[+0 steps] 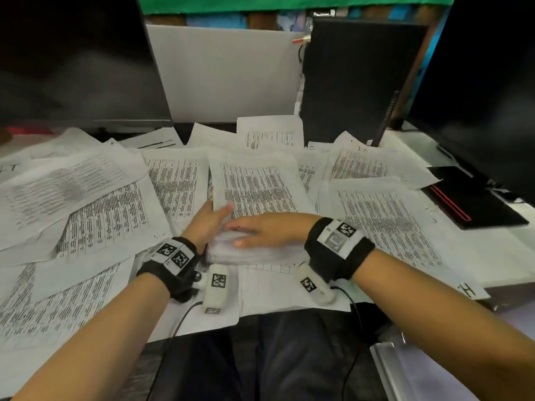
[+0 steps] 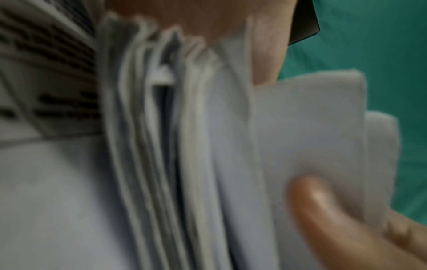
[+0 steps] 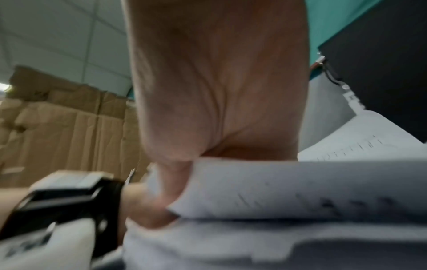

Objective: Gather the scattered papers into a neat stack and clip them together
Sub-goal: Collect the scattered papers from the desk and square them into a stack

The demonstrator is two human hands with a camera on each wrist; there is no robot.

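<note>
The left hand (image 1: 210, 224) grips the stack's (image 1: 254, 204) left edge, thumb on top. The right hand (image 1: 266, 230) lies flat across its near end. Loose papers (image 1: 95, 215) cover the counter (image 1: 509, 241) between two monitors (image 1: 75, 59).

Head view: even, soft indoor light, no hard shadows; wide-angle bend twd edges. Dark monitor (image 1: 72, 59) shows faint grey glare. Print right of it sharp mid-frame, smeared at far left. Both wrist views v. blurred, dimmer; paper edges (image 2: 161, 146) out of focus, palm (image 3: 219, 82) soft.
</note>
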